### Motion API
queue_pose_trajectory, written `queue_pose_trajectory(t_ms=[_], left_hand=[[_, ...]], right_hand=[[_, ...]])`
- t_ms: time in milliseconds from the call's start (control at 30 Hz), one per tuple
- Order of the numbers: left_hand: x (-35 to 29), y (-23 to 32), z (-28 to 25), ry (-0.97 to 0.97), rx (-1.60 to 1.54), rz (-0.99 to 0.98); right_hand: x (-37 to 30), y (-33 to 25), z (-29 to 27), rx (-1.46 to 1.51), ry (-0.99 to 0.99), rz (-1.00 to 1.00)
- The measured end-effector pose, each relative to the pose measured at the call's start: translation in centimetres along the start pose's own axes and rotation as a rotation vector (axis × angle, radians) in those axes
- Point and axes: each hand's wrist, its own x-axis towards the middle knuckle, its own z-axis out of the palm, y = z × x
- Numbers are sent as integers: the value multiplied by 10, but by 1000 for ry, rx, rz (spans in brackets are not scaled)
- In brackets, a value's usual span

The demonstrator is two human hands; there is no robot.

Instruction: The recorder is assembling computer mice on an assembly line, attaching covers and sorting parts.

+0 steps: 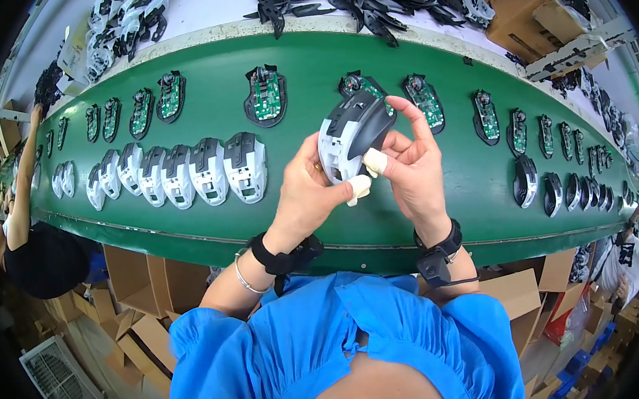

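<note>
Reaching forward with forearms angled inward; seemingly pressing thumbs in pale finger covers against a black-and-silver mouse shell, held between left hand and right hand above the green tabletop; facing circuit boards beyond.

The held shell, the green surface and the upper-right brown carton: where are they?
Held shell [359, 126]: head view, on its dark casing.
Green surface [481, 202]: head view, on a bare patch.
Brown carton [516, 13]: head view, on its side.

factory assembly line | green table: rows of circuit boards, grey-black shells | far edge: black parts heaped | near edge: workers, cartons
</note>
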Motion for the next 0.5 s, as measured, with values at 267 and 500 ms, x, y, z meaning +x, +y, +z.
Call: queue_pose_trajectory(t_ms=[267, 500], left_hand=[[-19, 19, -15, -328, 617, 200], [-74, 22, -6, -448, 727, 315]], right_hand=[[-29, -38, -1, -279, -141, 104], [-68, -47, 31, -727, -598, -116]])
